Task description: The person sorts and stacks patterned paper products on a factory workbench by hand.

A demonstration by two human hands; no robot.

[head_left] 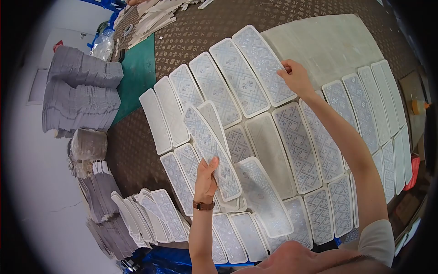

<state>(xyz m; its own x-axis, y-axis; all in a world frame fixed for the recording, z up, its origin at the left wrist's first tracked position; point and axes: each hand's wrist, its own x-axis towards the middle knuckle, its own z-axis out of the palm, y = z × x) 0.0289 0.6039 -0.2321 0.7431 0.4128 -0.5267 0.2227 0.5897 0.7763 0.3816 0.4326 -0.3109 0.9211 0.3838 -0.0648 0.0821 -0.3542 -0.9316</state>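
My left hand (pixel 206 180) grips a small stack of long patterned pads (pixel 214 153) with rounded corners and white borders, the thumb on top. These tilt over the rows laid out on the table. My right hand (pixel 294 77) reaches to the far row, its fingers pinched at the right edge of a silver-blue patterned pad (pixel 263 66). To its left, in the same row, lies a similar pad (pixel 240 77). Just right of the held stack, another pad (pixel 267 196) sits at a slant over the others, its lower end blurred.
A plain pale sheet (pixel 324 41) covers the back right of the brown patterned table cover (pixel 191 41). Tall grey stacks (pixel 84 86) stand at the left by a green mat (pixel 139 75). Fanned pads (pixel 155 217) lie front left. A person's head (pixel 292 260) shows at the bottom edge.
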